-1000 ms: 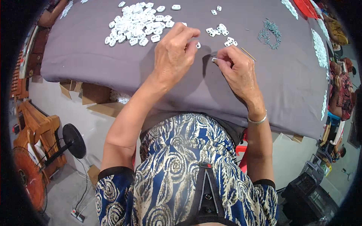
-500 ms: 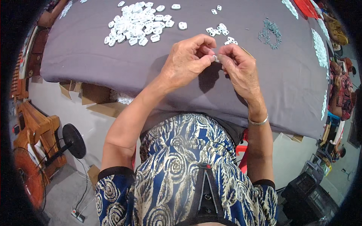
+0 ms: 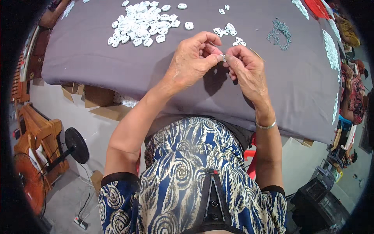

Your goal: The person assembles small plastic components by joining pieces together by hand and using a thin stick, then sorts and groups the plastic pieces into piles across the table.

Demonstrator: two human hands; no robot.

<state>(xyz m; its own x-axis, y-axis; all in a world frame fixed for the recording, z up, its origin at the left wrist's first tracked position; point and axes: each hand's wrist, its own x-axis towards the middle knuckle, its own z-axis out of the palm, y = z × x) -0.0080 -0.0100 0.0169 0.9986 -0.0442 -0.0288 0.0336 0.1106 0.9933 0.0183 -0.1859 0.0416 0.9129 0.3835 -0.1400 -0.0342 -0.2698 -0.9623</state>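
My left hand (image 3: 194,58) and my right hand (image 3: 247,70) meet above the near part of the cloth-covered table. Between their thumbs and fingertips they pinch a small white plastic piece (image 3: 223,57); most of it is hidden by the fingers. Just beyond the fingertips lie several small white plastic parts with holes (image 3: 239,41). By the back of my right hand shows a thin yellowish stick (image 3: 258,55); whether it is held or lying there I cannot tell. A large heap of white two-holed plastic pieces (image 3: 140,25) sits to the far left of my hands.
A loose pile of small grey springs or pins (image 3: 278,35) is at the far right. More white pieces (image 3: 331,50) line the right edge of the grey tablecloth (image 3: 105,66). Open cardboard boxes (image 3: 97,97) stand below, a fan (image 3: 33,183) at left.
Both hands have shifted only slightly, with the white piece still pinched between them. More of the thin stick shows beside my right hand. The heaps are unchanged.
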